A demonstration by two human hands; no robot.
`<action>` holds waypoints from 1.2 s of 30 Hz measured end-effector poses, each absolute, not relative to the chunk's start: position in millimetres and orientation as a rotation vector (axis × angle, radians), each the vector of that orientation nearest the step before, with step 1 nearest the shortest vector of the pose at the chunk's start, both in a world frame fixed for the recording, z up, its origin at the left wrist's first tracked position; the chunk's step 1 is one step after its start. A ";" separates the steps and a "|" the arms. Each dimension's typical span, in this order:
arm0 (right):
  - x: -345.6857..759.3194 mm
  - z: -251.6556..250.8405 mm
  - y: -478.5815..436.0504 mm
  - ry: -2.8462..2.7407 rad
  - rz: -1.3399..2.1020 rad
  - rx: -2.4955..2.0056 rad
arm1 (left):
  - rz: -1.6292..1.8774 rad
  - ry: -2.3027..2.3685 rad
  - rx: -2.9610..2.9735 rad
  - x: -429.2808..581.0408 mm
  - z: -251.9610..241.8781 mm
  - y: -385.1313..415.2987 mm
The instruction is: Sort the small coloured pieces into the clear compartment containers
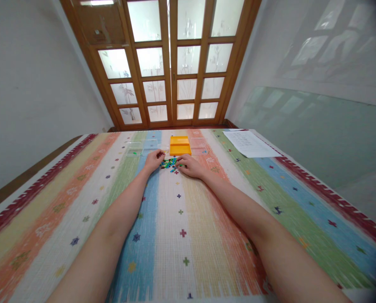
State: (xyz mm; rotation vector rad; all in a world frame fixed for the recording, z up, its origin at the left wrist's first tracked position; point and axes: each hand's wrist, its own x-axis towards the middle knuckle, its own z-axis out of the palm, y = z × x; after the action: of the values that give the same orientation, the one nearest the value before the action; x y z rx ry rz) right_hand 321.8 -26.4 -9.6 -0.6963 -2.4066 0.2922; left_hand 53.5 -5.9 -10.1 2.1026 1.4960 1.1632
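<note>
A small pile of blue, green, yellow and dark pieces lies on the striped cloth between my hands. My left hand is at the left edge of the pile, its fingers pressed together; what they hold, if anything, is too small to tell. Over the right side of the pile rests my right hand, palm down, with its fingers spread and touching pieces. Just beyond the pile is a yellow two-part tray. Clear plastic trays stand to its left and right, with a green piece inside the left one.
The striped tablecloth covers the table. A printed white sheet lies at the far right. Beyond the table stand wood-framed glass doors, with walls on both sides and a glass panel at the right.
</note>
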 end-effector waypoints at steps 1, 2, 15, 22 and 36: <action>320.7 -9.3 -27.0 -2.410 0.277 -0.717 | 1.166 1.531 2.076 53.7 -9.9 -6.1; 319.1 -9.2 -27.6 -2.423 0.258 -0.737 | 1.160 1.565 2.050 54.0 -9.7 -6.5; 310.8 -22.7 -23.0 -2.513 0.129 -0.945 | 1.283 1.610 1.669 59.8 -13.4 -4.5; 309.3 -17.8 -26.7 -2.469 0.087 -0.920 | 1.336 1.547 1.563 60.6 -12.6 -4.7; 306.9 -23.8 -19.4 -2.529 0.059 -0.964 | 1.258 1.617 1.656 64.3 -17.6 -0.2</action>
State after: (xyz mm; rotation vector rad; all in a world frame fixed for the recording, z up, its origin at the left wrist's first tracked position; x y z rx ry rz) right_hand 306.9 -19.4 -23.8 -0.9643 -2.5293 0.0589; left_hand 64.3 -0.2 -17.6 1.6558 1.6166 1.2580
